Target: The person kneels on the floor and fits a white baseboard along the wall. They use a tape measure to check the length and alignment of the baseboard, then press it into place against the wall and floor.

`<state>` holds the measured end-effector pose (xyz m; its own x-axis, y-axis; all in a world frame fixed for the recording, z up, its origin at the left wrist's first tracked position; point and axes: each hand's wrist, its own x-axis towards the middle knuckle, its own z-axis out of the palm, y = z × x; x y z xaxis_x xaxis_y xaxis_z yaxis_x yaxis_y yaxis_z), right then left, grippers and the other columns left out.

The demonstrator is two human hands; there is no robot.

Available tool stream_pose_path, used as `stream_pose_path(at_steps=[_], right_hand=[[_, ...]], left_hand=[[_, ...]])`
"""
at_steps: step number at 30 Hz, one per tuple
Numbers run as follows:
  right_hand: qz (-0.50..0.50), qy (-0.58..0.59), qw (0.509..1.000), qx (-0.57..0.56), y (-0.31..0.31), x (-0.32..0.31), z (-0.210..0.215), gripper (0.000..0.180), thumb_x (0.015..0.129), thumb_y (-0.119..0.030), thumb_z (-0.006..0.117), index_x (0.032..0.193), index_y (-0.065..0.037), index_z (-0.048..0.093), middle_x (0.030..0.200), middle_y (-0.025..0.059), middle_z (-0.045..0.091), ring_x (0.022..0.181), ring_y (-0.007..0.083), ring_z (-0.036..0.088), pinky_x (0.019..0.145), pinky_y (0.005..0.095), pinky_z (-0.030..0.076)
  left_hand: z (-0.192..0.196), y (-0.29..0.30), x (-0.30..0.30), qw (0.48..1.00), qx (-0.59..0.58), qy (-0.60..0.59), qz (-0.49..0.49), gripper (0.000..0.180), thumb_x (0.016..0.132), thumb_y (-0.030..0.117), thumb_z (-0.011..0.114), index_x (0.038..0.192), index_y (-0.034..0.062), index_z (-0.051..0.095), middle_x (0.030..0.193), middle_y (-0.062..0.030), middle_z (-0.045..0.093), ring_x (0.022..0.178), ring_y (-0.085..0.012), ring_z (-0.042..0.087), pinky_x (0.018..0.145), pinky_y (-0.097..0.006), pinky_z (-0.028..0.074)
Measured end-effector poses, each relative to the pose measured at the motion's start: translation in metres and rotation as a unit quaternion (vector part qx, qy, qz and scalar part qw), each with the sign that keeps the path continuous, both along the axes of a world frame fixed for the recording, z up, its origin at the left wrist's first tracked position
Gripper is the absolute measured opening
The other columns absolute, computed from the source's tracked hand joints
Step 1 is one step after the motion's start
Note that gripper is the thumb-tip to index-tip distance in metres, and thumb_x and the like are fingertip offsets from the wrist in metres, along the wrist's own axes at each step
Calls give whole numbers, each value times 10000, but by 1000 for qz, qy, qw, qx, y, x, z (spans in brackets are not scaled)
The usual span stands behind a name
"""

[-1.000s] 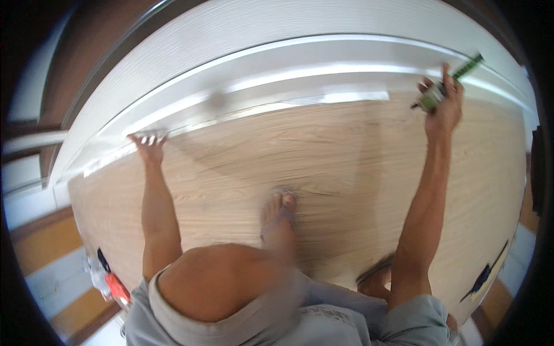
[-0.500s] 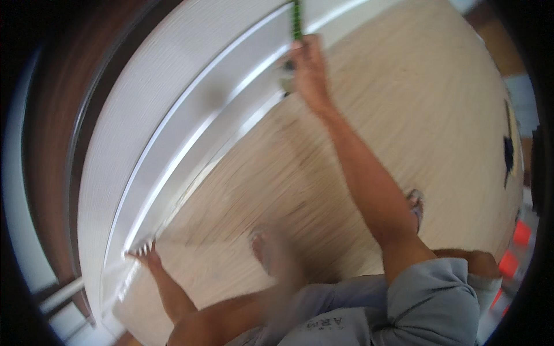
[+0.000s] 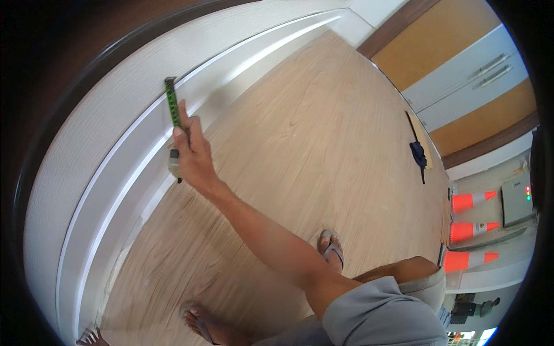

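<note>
My right hand [image 3: 198, 154] grips a tape measure [image 3: 174, 164], its grey body partly hidden behind the fingers. A short length of green blade [image 3: 172, 104] sticks out past my thumb, its hooked end by the upper edge of the white skirting [image 3: 124, 151]. My index finger is stretched out beside the blade. At the lower left, my left hand [image 3: 92, 338] is spread open against the skirting's foot, mostly cut off by the picture's rim.
Wood-patterned flooring [image 3: 277, 144] runs along the skirting and under my sandalled feet [image 3: 332, 245]. A dark blue strap-like item [image 3: 418, 154] lies at the right, near a cabinet [image 3: 461, 81]. Several orange cones [image 3: 470, 232] and a grey box with lights [image 3: 516, 202] stand beyond.
The view has swung round, bringing the cabinet and cones into sight. Both hands now appear further left and lower in the picture. The tape measure's hooked end has come into view.
</note>
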<state>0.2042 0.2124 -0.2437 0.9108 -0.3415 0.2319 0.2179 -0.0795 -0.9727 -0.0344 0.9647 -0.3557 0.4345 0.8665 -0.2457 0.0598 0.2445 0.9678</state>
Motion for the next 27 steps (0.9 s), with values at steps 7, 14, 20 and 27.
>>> stream_pose_path(at_steps=[7, 14, 20, 27], right_hand=[[-6, -2, 999, -40, -1, 0, 10, 225, 1153, -200, 408, 1307, -46, 464, 1035, 97, 667, 688, 80, 454, 645, 278, 454], [-3, 31, 999, 17, -1, -2, 12, 139, 1144, -218, 436, 1145, -79, 441, 886, 62, 575, 774, 121, 556, 706, 326, 494], [14, 4, 998, 55, -1, -1, 6, 160, 1147, -244, 442, 1164, -85, 451, 886, 58, 580, 798, 126, 584, 734, 346, 527], [27, 27, 998, 47, -3, 3, 4, 230, 1154, -227, 392, 1323, -87, 463, 883, 50, 586, 738, 104, 544, 701, 303, 508]], left_hand=[[17, -18, -1, 999, 28, -13, -9, 1105, 908, 718, 674, 1705, 286, 43, 1727, -206, 64, 1569, -403, 253, 1228, -617, 367], [25, -31, -1, 1000, 1, -26, 15, 1095, 943, 719, 622, 1702, 210, 19, 1721, -198, 131, 1574, -418, 243, 1261, -581, 337], [26, -40, 2, 1000, 26, -4, 0, 1091, 956, 753, 559, 1697, 202, -21, 1753, -190, 36, 1610, -382, 150, 1281, -566, 287], [-32, -26, 3, 887, 335, 289, 131, 989, 1027, 745, 396, 1553, -92, 366, 1546, -321, 453, 1449, -424, 465, 1243, -544, 336]])
